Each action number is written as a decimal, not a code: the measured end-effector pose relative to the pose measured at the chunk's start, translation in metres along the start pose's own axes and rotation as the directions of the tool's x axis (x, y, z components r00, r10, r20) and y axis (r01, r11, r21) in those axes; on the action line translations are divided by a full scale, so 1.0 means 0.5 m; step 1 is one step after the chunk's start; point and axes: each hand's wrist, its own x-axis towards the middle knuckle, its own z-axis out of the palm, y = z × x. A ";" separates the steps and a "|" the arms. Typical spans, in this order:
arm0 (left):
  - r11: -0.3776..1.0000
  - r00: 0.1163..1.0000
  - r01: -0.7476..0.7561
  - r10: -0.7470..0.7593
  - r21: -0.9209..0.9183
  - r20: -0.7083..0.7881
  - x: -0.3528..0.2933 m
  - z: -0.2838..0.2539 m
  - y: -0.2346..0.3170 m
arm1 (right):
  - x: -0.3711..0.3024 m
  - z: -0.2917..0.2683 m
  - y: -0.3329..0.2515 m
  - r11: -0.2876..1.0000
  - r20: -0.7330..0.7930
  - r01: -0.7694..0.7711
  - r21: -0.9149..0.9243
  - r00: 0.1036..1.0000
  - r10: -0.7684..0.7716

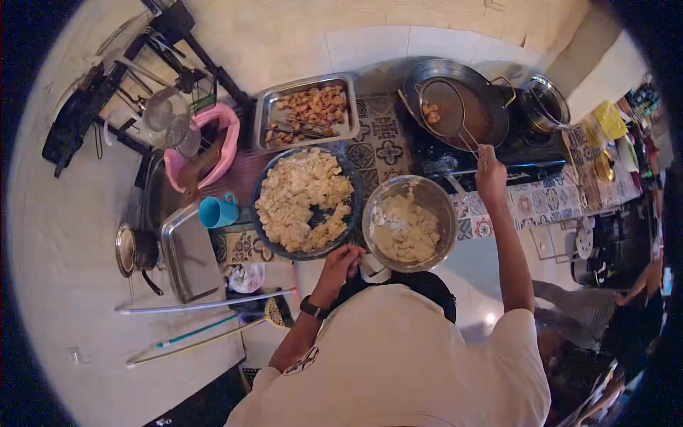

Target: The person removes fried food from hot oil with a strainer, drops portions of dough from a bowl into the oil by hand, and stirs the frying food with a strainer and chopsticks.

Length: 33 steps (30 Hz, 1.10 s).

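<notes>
My right hand [490,175] is closed round the handle of a wire strainer [449,127]. The strainer is over a wide dark wok [498,92] on the stove, with a few browned fried pieces [430,112] in its mesh. Brownish oil shows in the wok. Fingers curled together, my left hand [341,265] is low at the counter's near edge, between a dark blue basin [257,213] and a steel bowl [449,235]; what it holds, if anything, I cannot make out. Floury coated pieces [299,196] fill much of the basin. The bowl holds more pale, floured pieces [409,231].
A steel tray [260,117] of browned pieces and tongs stands behind the basin. To the left are a turquoise mug [218,211], a pink tub [231,135] and an upright metal tray [188,256]. A pot [546,107] sits right of the wok. Another person [590,313] is at the right.
</notes>
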 end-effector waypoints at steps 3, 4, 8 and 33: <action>1.000 1.000 0.003 -0.004 -0.024 -0.028 -0.007 0.001 -0.001 | 0.003 -0.007 -0.015 1.000 0.044 0.016 -0.023 0.999 -0.015; 0.999 0.999 0.018 -0.019 -0.035 -0.027 -0.007 0.001 -0.002 | 0.003 -0.010 -0.019 1.000 0.045 0.015 -0.026 0.999 -0.014; 1.000 0.999 0.023 -0.024 -0.008 -0.043 -0.008 -0.004 -0.008 | 0.002 -0.012 -0.025 0.996 0.068 0.089 -0.023 0.994 -0.087; 0.994 0.997 -0.064 0.059 -0.093 -0.048 -0.040 -0.050 -0.006 | 0.209 0.145 -0.301 0.959 -0.138 0.117 0.257 0.987 -0.084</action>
